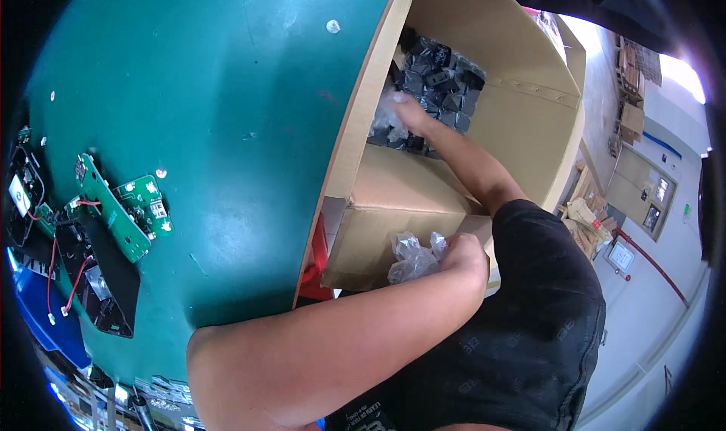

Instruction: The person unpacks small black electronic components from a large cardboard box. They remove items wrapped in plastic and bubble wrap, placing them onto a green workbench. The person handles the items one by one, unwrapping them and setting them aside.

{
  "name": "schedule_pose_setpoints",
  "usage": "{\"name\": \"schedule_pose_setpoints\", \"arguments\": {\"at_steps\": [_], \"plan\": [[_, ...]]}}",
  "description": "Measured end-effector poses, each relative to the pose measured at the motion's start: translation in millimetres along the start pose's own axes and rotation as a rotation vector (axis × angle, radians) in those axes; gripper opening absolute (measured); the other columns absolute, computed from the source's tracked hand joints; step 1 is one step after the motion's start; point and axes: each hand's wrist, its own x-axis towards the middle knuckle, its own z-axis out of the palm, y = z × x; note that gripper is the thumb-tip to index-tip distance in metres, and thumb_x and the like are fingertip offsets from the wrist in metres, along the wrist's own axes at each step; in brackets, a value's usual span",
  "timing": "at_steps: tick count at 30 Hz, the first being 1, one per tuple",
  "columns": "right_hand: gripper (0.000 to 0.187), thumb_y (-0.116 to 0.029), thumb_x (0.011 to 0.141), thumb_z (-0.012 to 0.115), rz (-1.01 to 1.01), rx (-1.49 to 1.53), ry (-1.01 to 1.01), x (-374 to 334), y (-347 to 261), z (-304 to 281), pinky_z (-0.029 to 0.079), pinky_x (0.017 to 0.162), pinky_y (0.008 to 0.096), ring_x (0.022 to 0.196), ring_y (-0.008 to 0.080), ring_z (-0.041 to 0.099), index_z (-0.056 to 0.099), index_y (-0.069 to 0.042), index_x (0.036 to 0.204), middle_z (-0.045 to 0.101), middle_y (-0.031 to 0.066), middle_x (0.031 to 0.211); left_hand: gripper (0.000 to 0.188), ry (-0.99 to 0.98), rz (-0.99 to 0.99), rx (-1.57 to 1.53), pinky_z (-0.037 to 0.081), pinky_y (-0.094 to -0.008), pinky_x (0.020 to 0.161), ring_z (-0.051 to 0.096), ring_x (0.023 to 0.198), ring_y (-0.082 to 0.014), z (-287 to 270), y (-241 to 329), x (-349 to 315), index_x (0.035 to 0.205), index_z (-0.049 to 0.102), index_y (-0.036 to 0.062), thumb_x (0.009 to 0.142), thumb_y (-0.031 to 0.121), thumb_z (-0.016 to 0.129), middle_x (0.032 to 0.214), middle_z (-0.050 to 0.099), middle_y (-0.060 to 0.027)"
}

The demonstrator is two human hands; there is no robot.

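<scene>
My left hand (465, 255) is closed around a crumpled clear plastic bag (413, 258), just in front of the near side of a large cardboard box (529, 117). Deep inside that box, my right hand (412, 115) pinches another clear plastic bag (387, 121) by its edge. Below it lie many black plastic-wrapped parts (442, 79), packed closely together. Whether either bag has anything in it cannot be made out. The fingertips of both hands are partly hidden.
Beside the box is a green table (257, 128). At its left lie green circuit boards (121, 208), a black plastic housing (98, 280) with red wires, and a blue bin (45, 310). A red object (314, 268) shows between table and box. More cartons (631, 121) stand far right.
</scene>
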Motion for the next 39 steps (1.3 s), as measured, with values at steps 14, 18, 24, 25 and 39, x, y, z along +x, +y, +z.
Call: {"name": "schedule_pose_setpoints", "arguments": {"at_steps": [14, 18, 24, 25, 39], "plan": [[0.042, -0.017, 0.069, 0.061, 0.358, -0.649, 0.222, -15.8, 58.2, 21.0, 0.047, 0.075, 0.0351, 0.09, 0.0282, 0.057, 0.053, 0.002, 0.106, 0.057, 0.0189, 0.102, 0.022, -0.029, 0.04, -0.015, 0.049, -0.0368, 0.062, 0.061, 0.087, -0.019, -10.6, -7.8, -9.1, 0.096, 0.065, 0.0139, 0.076, 0.018, 0.058, 0.098, 0.063, -0.0007], [0.045, -0.02, 0.07, 0.059, 0.401, -0.817, 0.204, 10.3, 67.3, 30.5, 0.045, 0.08, 0.0376, 0.098, 0.0326, 0.054, 0.052, 0.005, 0.107, 0.055, 0.0235, 0.105, 0.023, -0.012, 0.008, -0.009, 0.049, -0.0373, 0.062, 0.06, 0.089, -0.0192, -10.2, -3.4, -10.0, 0.098, 0.064, 0.0138, 0.076, 0.018, 0.058, 0.101, 0.062, -0.0003], [0.046, -0.033, 0.069, 0.068, 0.289, -0.687, 0.371, -11.2, 60.6, 9.7, 0.048, 0.071, 0.0365, 0.08, 0.0286, 0.06, 0.058, 0.005, 0.093, 0.061, 0.0186, 0.089, 0.023, -0.056, 0.074, 0.041, 0.049, -0.036, 0.064, 0.06, 0.089, -0.0183, -4.6, -0.9, -1.3, 0.098, 0.064, 0.0144, 0.076, 0.018, 0.059, 0.1, 0.062, 0.0008], [0.041, -0.031, 0.071, 0.067, 0.291, -0.411, 0.241, -17.8, 47.6, 4.1, 0.048, 0.068, 0.0359, 0.077, 0.0256, 0.06, 0.058, 0.004, 0.092, 0.061, 0.0159, 0.086, 0.023, -0.056, 0.061, 0.052, 0.049, -0.0357, 0.065, 0.06, 0.089, -0.0181, -4.0, -1.3, 0.4, 0.098, 0.064, 0.0144, 0.076, 0.018, 0.059, 0.1, 0.062, 0.0009], [0.029, -0.018, 0.07, 0.064, 0.256, -0.475, 0.176, -34.6, 97.2, -50.7, 0.048, 0.062, 0.0359, 0.07, 0.0215, 0.06, 0.06, -0.002, 0.094, 0.062, 0.0107, 0.082, 0.021, -0.029, 0.048, 0.004, 0.049, -0.0365, 0.061, 0.061, 0.086, -0.0188, -9.5, -3.4, -5.5, 0.096, 0.065, 0.0148, 0.075, 0.018, 0.06, 0.097, 0.063, 0.001]]}}
